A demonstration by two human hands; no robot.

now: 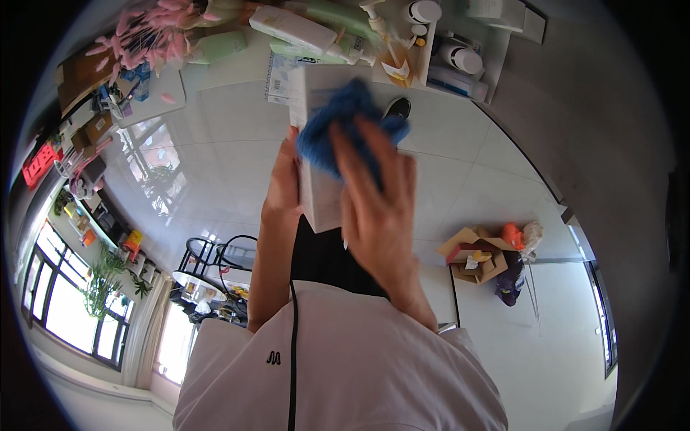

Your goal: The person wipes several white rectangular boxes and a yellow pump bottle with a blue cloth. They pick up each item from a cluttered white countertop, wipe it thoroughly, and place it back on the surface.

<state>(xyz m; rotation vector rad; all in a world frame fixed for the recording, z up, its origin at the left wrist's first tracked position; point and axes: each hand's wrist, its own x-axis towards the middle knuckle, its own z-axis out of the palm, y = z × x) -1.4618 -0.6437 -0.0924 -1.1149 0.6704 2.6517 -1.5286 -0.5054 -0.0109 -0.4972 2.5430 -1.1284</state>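
My left hand (284, 180) grips a white box (318, 207) by its left side and holds it up in front of me, over the floor. A bunched blue cloth (329, 134) lies against the broad face of the box, under the fingers of my right hand (374, 199). The right hand is slightly blurred. The cloth hides much of that face, and its edge hangs past the box on the right. Just behind the box's upper left edge, a spiral notebook (277, 81) sticks out over the edge of the surface beyond.
Along the far surface lie a white pump bottle (294, 29), a green bottle (220, 47), an amber pump bottle (396, 64), pink dried flowers (156, 37) and a white organizer (493, 81) with jars. An opened cardboard box (477, 258) and bags stand on the floor at right; a black-framed chair (202, 258) is at left.
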